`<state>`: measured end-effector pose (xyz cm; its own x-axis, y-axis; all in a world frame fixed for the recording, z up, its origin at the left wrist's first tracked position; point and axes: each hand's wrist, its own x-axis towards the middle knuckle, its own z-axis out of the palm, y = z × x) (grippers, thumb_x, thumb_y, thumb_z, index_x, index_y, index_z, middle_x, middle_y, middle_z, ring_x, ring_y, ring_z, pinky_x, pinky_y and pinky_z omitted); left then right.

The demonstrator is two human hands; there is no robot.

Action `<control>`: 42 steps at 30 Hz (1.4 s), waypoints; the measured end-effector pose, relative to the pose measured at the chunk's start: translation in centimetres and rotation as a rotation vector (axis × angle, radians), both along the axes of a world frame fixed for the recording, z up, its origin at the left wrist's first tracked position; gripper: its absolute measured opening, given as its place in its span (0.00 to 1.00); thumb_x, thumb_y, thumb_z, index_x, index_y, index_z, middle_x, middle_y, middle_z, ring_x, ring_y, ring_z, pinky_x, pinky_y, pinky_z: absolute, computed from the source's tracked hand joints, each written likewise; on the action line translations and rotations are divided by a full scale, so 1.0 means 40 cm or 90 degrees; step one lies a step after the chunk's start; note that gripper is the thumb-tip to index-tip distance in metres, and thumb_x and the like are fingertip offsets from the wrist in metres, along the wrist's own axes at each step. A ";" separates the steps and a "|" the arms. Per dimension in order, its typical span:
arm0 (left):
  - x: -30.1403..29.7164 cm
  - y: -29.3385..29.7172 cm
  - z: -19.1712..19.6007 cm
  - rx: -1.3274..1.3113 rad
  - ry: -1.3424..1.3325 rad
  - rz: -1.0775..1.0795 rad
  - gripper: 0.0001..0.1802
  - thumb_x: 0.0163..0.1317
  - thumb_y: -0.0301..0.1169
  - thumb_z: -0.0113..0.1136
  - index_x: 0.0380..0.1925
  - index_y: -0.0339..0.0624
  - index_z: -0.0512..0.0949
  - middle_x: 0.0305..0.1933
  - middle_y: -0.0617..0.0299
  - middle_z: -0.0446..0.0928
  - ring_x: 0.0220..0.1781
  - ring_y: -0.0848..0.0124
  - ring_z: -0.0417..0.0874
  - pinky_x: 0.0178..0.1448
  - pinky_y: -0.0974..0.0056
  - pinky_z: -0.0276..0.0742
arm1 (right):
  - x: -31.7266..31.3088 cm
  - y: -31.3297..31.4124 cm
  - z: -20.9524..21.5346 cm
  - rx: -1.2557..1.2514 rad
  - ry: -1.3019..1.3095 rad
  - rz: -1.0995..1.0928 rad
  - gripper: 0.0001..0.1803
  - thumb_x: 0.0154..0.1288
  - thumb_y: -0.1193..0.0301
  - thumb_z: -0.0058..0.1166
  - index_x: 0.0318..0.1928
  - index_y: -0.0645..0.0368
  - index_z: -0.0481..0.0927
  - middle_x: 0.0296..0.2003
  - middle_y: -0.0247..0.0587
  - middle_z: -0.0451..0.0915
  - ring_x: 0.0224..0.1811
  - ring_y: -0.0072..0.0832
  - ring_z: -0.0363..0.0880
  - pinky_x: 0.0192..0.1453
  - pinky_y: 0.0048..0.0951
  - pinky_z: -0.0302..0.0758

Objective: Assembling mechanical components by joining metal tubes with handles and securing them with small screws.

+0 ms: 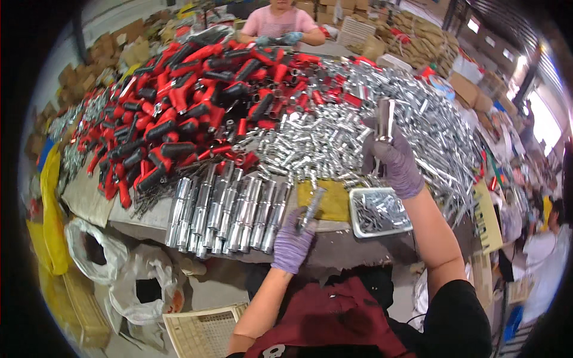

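Observation:
My right hand [394,158], in a purple glove, is raised over the heap of metal parts. Its fingers wrap round a shiny chrome tube [386,119] that stands nearly upright. Lower and nearer the table's front edge, my left hand [293,246] grips a slim grey metal part [312,206] with a wider top; its exact kind is unclear. Left of that hand lie stacked rows of chrome tubes [224,209]. A yellow cloth [334,200] is spread just beyond it, and a white-rimmed tray [357,222] of small metal pieces sits below my right wrist.
A tall pile of red and black handles [179,113] covers the table's left side. Loose silver metal parts [322,137] heap across the middle and right. Opposite, a person in a pink shirt [280,24] works with gloved hands. White sacks [140,286] and a plastic crate [203,328] stand below, left.

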<state>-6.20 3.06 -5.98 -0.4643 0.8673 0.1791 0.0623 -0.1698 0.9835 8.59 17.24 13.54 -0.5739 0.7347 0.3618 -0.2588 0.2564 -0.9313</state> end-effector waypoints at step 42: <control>0.194 -0.231 0.109 -0.150 -0.633 -0.401 0.29 0.61 0.57 0.50 0.44 0.40 0.73 0.27 0.57 0.78 0.13 0.78 0.72 0.10 0.75 0.63 | 0.226 -0.159 -0.090 0.062 -0.361 0.058 0.24 0.59 0.52 0.52 0.45 0.60 0.76 0.27 0.40 0.77 0.30 0.30 0.79 0.34 0.29 0.74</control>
<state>1.55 -6.16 -1.62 0.2087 0.9550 -0.2107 -0.7712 0.2932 0.5651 17.62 10.87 9.94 -0.7568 0.6523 0.0424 0.2492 0.3479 -0.9038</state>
